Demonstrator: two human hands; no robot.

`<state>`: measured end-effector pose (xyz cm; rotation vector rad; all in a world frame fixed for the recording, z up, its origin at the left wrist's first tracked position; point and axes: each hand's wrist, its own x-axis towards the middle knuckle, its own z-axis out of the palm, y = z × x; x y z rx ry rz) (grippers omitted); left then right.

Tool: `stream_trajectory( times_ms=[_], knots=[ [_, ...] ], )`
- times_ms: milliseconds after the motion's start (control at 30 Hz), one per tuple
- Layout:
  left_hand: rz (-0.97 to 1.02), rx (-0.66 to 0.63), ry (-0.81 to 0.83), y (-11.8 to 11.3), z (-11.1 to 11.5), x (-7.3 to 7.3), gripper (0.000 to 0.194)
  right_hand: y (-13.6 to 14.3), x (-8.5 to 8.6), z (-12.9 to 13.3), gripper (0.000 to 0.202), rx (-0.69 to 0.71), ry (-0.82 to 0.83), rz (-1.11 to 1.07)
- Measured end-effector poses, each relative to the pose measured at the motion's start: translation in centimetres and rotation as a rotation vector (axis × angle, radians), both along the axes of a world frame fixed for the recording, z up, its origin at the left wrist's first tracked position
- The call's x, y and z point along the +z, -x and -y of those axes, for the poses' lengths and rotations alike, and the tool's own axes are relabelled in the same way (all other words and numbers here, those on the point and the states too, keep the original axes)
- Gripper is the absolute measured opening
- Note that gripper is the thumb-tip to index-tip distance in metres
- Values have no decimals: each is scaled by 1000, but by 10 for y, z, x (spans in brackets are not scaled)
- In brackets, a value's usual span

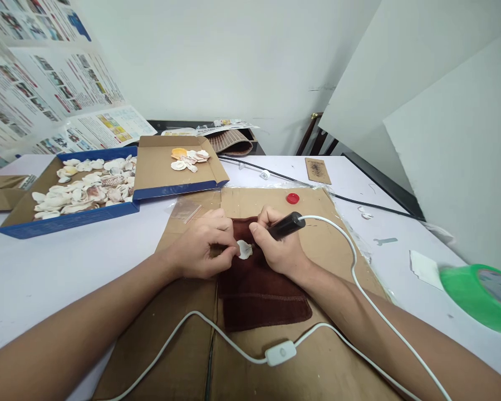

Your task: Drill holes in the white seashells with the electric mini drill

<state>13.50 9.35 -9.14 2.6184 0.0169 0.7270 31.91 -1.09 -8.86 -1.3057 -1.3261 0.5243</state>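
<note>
A small white shell (245, 250) lies over the folded dark brown cloth (263, 306). My left hand (209, 245) pinches the shell's left edge between thumb and finger. From the right, my right hand (279, 243) is closed round a black pen-like tool (287, 225) with a white cord, its thin tip at the shell's right side. Faint dark marks show on the shell near the tip. The cloth rests on a flattened cardboard sheet (317, 367).
At the left is a blue-edged box (70, 221) of shells; more lie on its open lid (154, 161). A white cord switch (280, 353) sits in front. Further off are a red cap (293, 198), a wrench (385, 241) and green tape (463, 289).
</note>
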Motion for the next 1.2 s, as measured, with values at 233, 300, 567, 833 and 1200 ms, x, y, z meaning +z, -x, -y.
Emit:
stream_trajectory(
  times_ms=[233,300,567,833,1200],
  knots=[
    [-39,-47,19,-1,1,-5,29,0,0,0,30,-8,-4,5],
    [-33,-45,18,-1,0,-4,29,1,0,0,31,-8,-4,2],
    [-28,-81,-2,-3,2,-3,26,1,1,0,30,-10,-9,1],
    [42,-107,-44,-3,4,-6,25,1,1,0,30,-13,-5,3],
    [-189,136,28,-7,7,-2,19,1,1,1,31,-14,14,4]
  ],
)
